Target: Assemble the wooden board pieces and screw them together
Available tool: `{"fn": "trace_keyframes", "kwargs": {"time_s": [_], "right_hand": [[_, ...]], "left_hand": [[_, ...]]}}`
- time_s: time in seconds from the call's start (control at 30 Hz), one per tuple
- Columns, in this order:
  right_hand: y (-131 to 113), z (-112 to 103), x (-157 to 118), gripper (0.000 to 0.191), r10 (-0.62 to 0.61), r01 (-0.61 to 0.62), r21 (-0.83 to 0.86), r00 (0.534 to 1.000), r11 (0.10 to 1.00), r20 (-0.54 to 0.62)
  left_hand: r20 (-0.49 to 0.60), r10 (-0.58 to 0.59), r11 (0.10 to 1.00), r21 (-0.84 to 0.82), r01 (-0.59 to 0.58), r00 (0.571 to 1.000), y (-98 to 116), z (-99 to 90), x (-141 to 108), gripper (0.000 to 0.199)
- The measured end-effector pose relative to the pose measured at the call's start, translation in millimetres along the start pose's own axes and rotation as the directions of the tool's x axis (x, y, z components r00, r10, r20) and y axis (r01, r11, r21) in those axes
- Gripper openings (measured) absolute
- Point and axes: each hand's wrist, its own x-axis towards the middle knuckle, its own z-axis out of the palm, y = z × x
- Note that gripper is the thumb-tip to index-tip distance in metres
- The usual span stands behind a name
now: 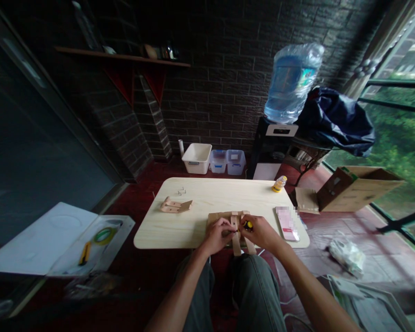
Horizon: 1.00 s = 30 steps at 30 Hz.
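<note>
wooden slats (236, 248), two of them side by side, lie at the near edge of the pale table (207, 189), partly over a brown board (214, 216). their long axis runs away from the body, with the near ends poking a little past the table edge, just above the knees (254, 272). the left hand (219, 233) comes in from the left side of the pair and the right hand (259, 228) from the right, so neither is plainly nearer; the fingertips of both meet about halfway along, at the left slat and the gap beside it. the right fingers are curled around a yellow and black tool (249, 225), whose tip is hidden. the left thumb and fingers come close together by a small dark spot at the left slat; i cannot tell whether they pinch something or only steady the wood.

on the left there is wide room across the tabletop, out to a bent wooden bracket (175, 205) and some small metal hooks (182, 191) farther back. on the right the room is tighter: a phone (286, 225) lies near the right wrist, and a small yellow bottle (279, 184) stands at the far right corner. toward the body, the knees sit close below the edge.
</note>
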Motion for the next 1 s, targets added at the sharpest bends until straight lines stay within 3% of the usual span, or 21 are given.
{"fn": "trace_keyframes", "kwargs": {"time_s": [0.27,0.37,0.57,0.83,1.0], "right_hand": [[-15.2,-10.8,10.5,0.016,-0.039,0.057,-0.199,0.995,0.978,0.095],[-27.5,-20.0,18.5,0.012,-0.055,0.109,-0.280,0.979,0.954,0.194],[-35.4,-20.0,32.8,0.023,-0.041,0.228,-0.516,0.936,0.826,0.348],[-46.0,-16.5,35.2,0.019,-0.029,0.267,-0.599,0.926,0.755,0.376],[-51.2,-17.4,32.2,0.021,-0.026,0.241,-0.576,0.934,0.781,0.356]], "left_hand": [[0.021,-0.024,0.999,0.027,0.023,0.999,2.0,-2.8,3.2,0.011],[0.029,-0.037,0.997,0.064,0.035,0.999,3.3,-4.0,6.6,0.011],[0.074,-0.057,0.991,0.125,0.047,0.996,1.1,-3.9,12.7,0.013],[0.094,-0.067,0.981,0.190,0.048,0.993,3.1,-4.2,13.9,0.010],[0.109,-0.056,0.981,0.190,0.035,0.992,1.5,-5.1,13.5,0.012]]}}
